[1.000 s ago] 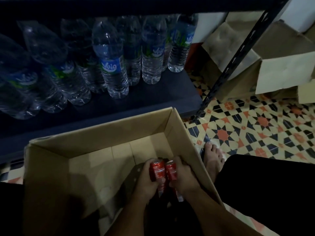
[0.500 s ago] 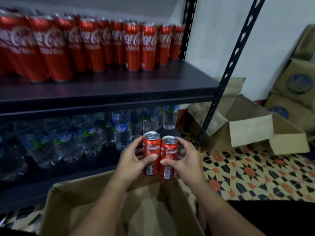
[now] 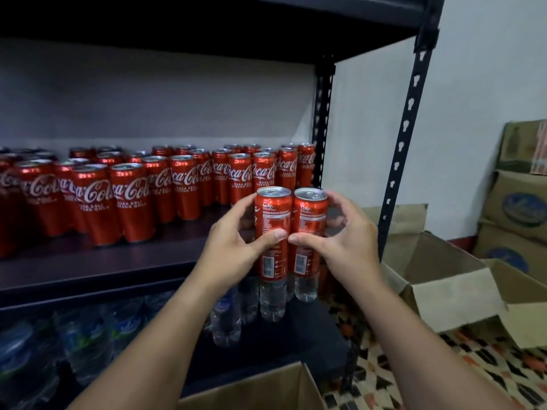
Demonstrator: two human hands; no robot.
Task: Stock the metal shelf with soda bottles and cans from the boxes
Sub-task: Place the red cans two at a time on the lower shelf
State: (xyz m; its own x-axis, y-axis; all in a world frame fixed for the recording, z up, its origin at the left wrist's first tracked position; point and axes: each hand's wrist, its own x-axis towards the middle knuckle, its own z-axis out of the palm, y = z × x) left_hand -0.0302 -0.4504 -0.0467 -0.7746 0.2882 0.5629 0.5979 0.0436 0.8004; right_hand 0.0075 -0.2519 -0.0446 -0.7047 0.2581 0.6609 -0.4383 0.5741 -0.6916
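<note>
Two red soda cans, held side by side and upright at frame centre, one per hand, in front of the can shelf's right end.

Left hand (image 3: 236, 247) grasps the left can (image 3: 271, 232), thumb across its label; right hand (image 3: 346, 241) grasps the right can (image 3: 309, 229) likewise; the cans touch. Advice: keep both level, clear the shelf edge (image 3: 103, 276), and set them on the bare strip at centre right, just before the stocked cans (image 3: 133, 196), logos forward to match if wanted. Surface: dark metal shelf, cans filling its rear, grey wall behind. Lower tier: water bottles (image 3: 272, 297). Room: perforated black uprights (image 3: 405, 137), white wall, open cardboard boxes (image 3: 444, 285) at right, patterned tile floor (image 3: 444, 371), another box (image 3: 266, 392) at bottom centre.
</note>
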